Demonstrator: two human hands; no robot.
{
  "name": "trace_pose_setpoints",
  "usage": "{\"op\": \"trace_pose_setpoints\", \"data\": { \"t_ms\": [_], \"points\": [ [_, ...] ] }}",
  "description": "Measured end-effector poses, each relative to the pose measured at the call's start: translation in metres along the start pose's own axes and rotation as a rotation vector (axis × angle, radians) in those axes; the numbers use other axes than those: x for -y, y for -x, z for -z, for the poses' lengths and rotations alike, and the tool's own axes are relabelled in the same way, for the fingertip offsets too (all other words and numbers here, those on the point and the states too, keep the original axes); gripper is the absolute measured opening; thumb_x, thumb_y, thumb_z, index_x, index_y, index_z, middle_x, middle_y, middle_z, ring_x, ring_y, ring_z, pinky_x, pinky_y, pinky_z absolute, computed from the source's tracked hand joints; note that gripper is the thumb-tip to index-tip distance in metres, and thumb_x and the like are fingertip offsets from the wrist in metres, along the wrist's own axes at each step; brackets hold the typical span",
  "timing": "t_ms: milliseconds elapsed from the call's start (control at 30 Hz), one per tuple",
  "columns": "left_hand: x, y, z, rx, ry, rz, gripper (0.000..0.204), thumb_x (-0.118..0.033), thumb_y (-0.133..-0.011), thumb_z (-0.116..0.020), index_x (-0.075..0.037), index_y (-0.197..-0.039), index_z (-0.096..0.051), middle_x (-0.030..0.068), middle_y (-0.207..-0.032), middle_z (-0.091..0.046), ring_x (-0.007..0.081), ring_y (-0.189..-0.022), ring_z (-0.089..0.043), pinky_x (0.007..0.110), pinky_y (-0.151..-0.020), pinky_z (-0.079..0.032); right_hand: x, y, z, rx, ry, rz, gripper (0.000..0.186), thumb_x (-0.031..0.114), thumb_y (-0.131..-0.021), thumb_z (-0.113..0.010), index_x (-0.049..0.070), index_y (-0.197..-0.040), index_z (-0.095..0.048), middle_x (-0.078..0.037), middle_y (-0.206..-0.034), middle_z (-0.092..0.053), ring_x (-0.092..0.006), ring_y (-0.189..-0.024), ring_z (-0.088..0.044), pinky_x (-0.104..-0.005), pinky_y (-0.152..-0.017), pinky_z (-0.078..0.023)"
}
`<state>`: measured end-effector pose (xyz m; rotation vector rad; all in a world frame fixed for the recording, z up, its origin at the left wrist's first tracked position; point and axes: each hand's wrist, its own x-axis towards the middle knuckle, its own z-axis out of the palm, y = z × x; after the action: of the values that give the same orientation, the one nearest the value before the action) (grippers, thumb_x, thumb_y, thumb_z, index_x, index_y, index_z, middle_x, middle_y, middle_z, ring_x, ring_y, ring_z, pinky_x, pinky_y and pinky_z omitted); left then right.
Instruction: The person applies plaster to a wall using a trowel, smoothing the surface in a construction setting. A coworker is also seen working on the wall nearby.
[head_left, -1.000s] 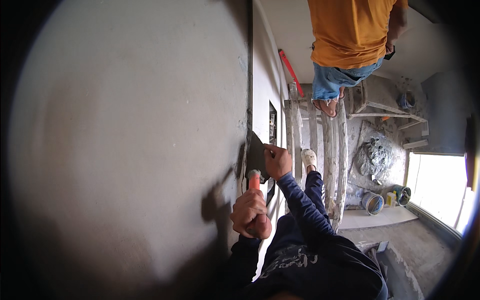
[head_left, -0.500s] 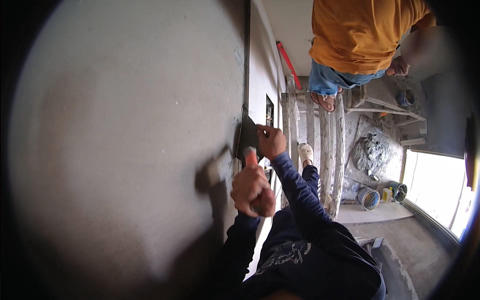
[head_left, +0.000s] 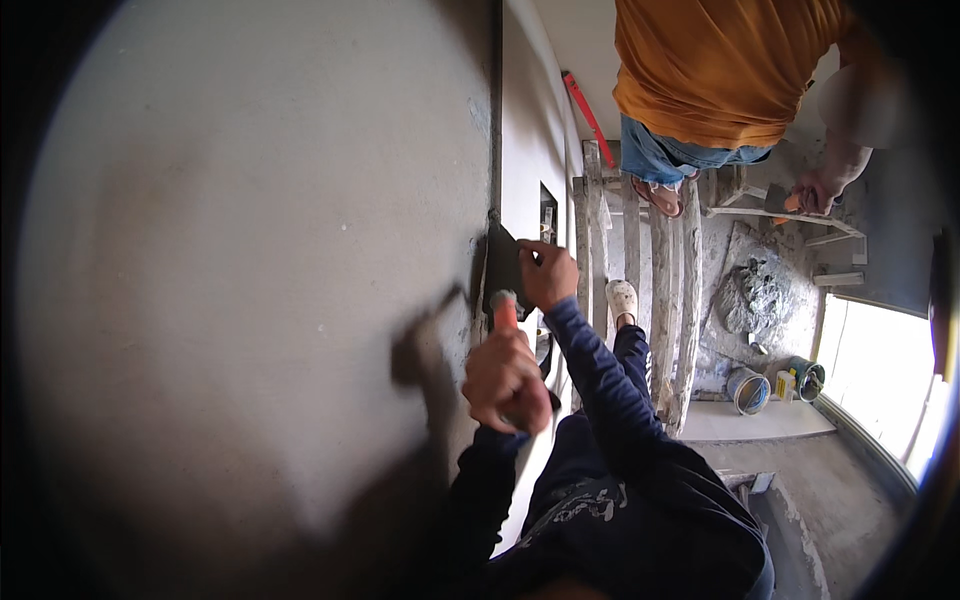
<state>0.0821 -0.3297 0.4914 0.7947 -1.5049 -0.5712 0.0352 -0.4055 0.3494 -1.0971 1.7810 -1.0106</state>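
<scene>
My left hand (head_left: 507, 385) is closed around the orange handle of a trowel (head_left: 506, 315). The trowel's dark flat blade (head_left: 503, 262) lies against the edge where the grey wall (head_left: 300, 250) meets a white strip (head_left: 519, 130). Beyond the left one, my right hand (head_left: 549, 275) has its fingers curled and pinching at the right side of the blade. A dark line of damp-looking material runs up the wall edge above the blade.
At the upper right a co-worker in an orange shirt (head_left: 725, 75) stands on wooden planks (head_left: 662, 300), an orange-handled tool (head_left: 793, 203) in hand. A red level (head_left: 590, 120) leans beyond. Buckets (head_left: 748, 391) and a mortar heap (head_left: 752, 298) lie below.
Both my hands and the trowel stay nearly in place, the blade against the wall edge. The co-worker's arm has swung outward and down. The whole view has shifted slightly.
</scene>
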Motion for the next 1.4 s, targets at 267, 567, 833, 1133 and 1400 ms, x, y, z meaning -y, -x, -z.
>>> {"op": "trace_pose_setpoints", "data": {
  "t_ms": [267, 567, 833, 1133, 1400],
  "points": [
    [0.01, -0.008, -0.011, -0.083, 0.051, -0.064, 0.026, -0.01, -0.074, -0.052, -0.004, -0.053, -0.037, 0.0069, -0.048, -0.044, 0.0195, -0.041, -0.045, 0.039, -0.058, -0.051, -0.004, -0.014, 0.002, 0.027, -0.037, 0.003, 0.022, 0.027, -0.084, -0.061, 0.015, -0.098, -0.074, -0.017, -0.077, -0.069, -0.0348, -0.072, -0.068, -0.041, -0.07, -0.055],
    [0.019, -0.006, -0.007, -0.079, 0.059, -0.193, 0.026, -0.009, -0.074, -0.055, -0.001, -0.055, -0.039, 0.0081, -0.049, -0.045, 0.0202, -0.039, -0.043, 0.035, -0.045, -0.045, -0.003, -0.011, -0.004, 0.032, -0.002, -0.002, 0.021, 0.025, -0.084, -0.06, 0.015, -0.097, -0.074, -0.018, -0.081, -0.069, -0.038, -0.075, -0.067, -0.043, -0.071, -0.055],
    [0.005, 0.003, -0.001, 0.016, 0.009, -0.063, 0.028, -0.014, -0.077, -0.056, 0.0, -0.057, -0.043, 0.0065, -0.049, -0.045, 0.0189, -0.042, -0.045, 0.04, -0.057, -0.048, -0.01, -0.002, -0.003, 0.034, -0.053, 0.003, 0.021, 0.025, -0.085, -0.06, 0.014, -0.097, -0.074, -0.018, -0.081, -0.069, -0.0375, -0.075, -0.067, -0.0431, -0.072, -0.055],
    [0.013, 0.001, -0.005, 0.028, -0.028, -0.076, 0.039, -0.02, -0.082, -0.055, -0.005, -0.051, -0.036, 0.0058, -0.048, -0.044, 0.0153, -0.045, -0.043, 0.036, -0.059, -0.049, -0.013, -0.011, -0.014, -0.089, 0.026, 0.065, 0.019, 0.027, -0.083, -0.063, 0.015, -0.091, -0.075, -0.014, -0.073, -0.068, -0.0333, -0.066, -0.067, -0.0397, -0.059, -0.052],
    [0.007, 0.007, 0.004, 0.057, -0.018, -0.074, 0.026, -0.012, -0.077, -0.055, 0.0, -0.055, -0.045, 0.0082, -0.05, -0.045, 0.021, -0.043, -0.046, 0.036, -0.05, -0.044, -0.015, -0.001, -0.008, 0.035, -0.033, 0.041, 0.021, 0.027, -0.084, -0.062, 0.015, -0.096, -0.075, -0.015, -0.078, -0.069, -0.0305, -0.071, -0.068, -0.0384, -0.064, -0.052]
  ]
}}
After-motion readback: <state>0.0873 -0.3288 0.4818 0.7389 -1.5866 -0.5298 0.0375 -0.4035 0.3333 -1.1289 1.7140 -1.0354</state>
